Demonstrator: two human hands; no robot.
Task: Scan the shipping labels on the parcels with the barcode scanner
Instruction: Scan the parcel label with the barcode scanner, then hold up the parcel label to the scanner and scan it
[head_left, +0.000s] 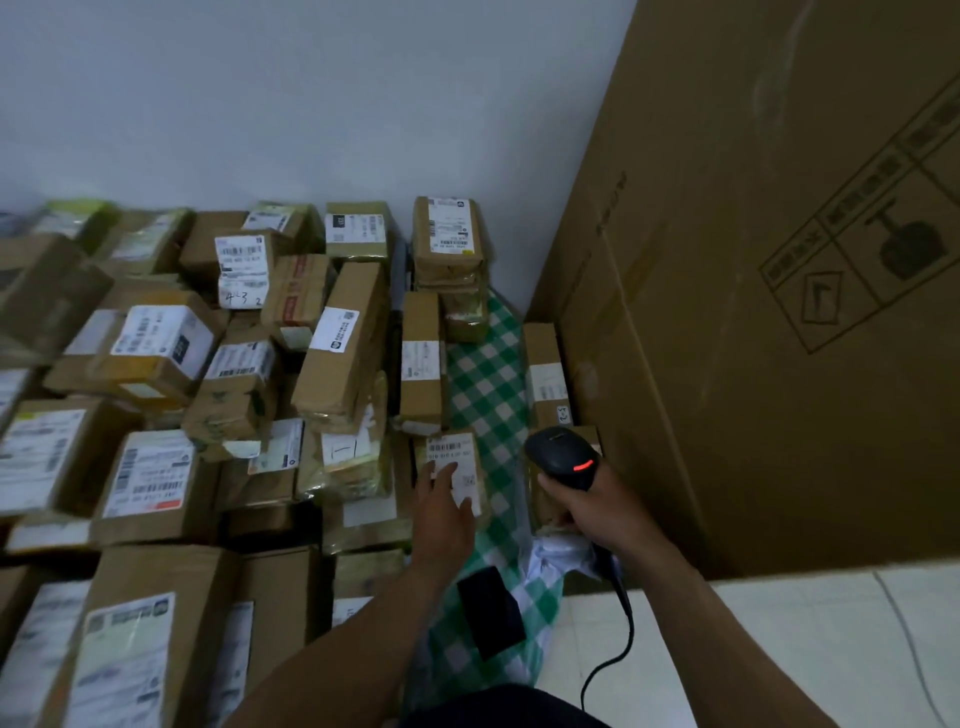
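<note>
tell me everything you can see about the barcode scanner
The barcode scanner is a black handheld unit, plastic by its look, with a rounded head and a red light glowing on top. The right hand grips its handle and holds it above the green checked cloth, next to the big cardboard box. Its head faces away from the camera, toward the parcels. A black cable runs from the handle base down across the pale floor.

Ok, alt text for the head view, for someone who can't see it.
A right hand holds a black barcode scanner beside a small parcel, whose shipping label the left hand touches. Labelled cardboard parcels lie heaped to the left below a white wall; a very large cardboard box stands right.
</note>
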